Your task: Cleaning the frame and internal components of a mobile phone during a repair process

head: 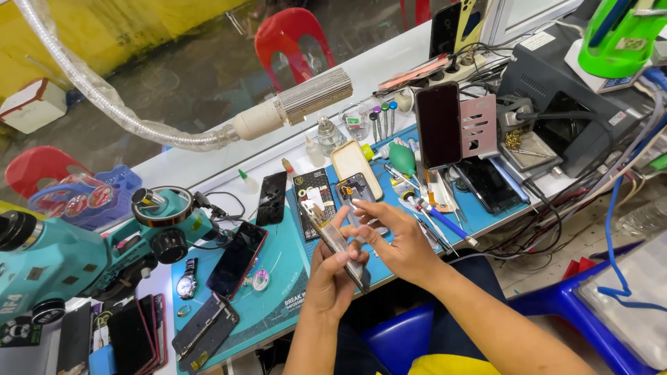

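Observation:
My left hand (333, 274) grips a slim phone screen panel (338, 244) edge-on, tilted over the front of the teal work mat (278, 271). My right hand (392, 239) reaches across from the right, its fingertips pinching the panel's upper part. An opened phone body (354, 191) lies on the mat just behind the hands, next to a beige phone case (354, 165).
A teal microscope (76, 253) stands at left. Phones (236, 258), a wristwatch (185, 283) and tools lie on the mat. A dark phone (439, 125) stands upright at the back. A soldering station (556, 76), cables and a flexible hose (174, 132) surround the bench. Blue stool (556, 305) at right.

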